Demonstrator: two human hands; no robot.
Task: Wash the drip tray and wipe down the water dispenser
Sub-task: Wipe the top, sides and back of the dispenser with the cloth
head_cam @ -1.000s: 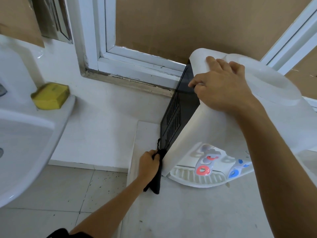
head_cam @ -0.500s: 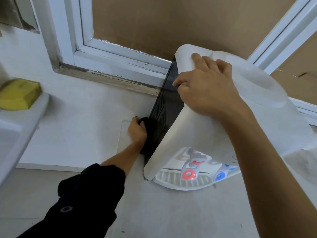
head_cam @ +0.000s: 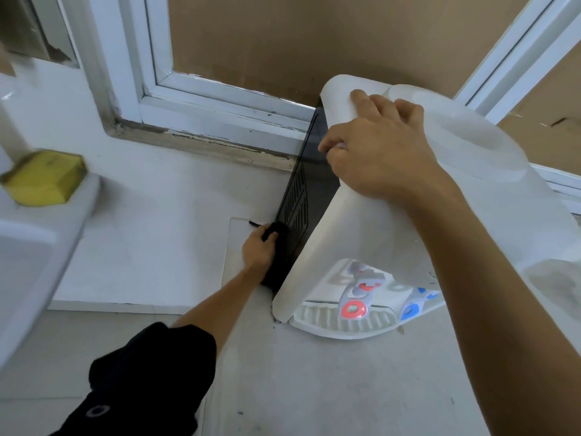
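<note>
A white water dispenser (head_cam: 355, 234) stands on a low pale ledge, seen from above. Its black vented back panel (head_cam: 306, 196) faces the wall. My right hand (head_cam: 377, 146) grips the dispenser's top left corner, fingers curled over the edge. My left hand (head_cam: 259, 250) holds a black cloth (head_cam: 278, 262) pressed against the lower part of the black panel. The white slatted drip tray (head_cam: 339, 322) sits at the dispenser's foot under the red tap (head_cam: 353, 306) and the blue tap (head_cam: 412, 309).
A white basin (head_cam: 28, 262) juts in at the left, with a yellow sponge (head_cam: 42, 177) on its rim. A white window frame (head_cam: 220, 102) runs behind the dispenser. The ledge (head_cam: 314, 388) drops to a tiled floor at the left.
My left hand and the cloth have moved from the panel's bottom front corner up and back along its lower part. The view has shifted; my right hand keeps its grip on top.
</note>
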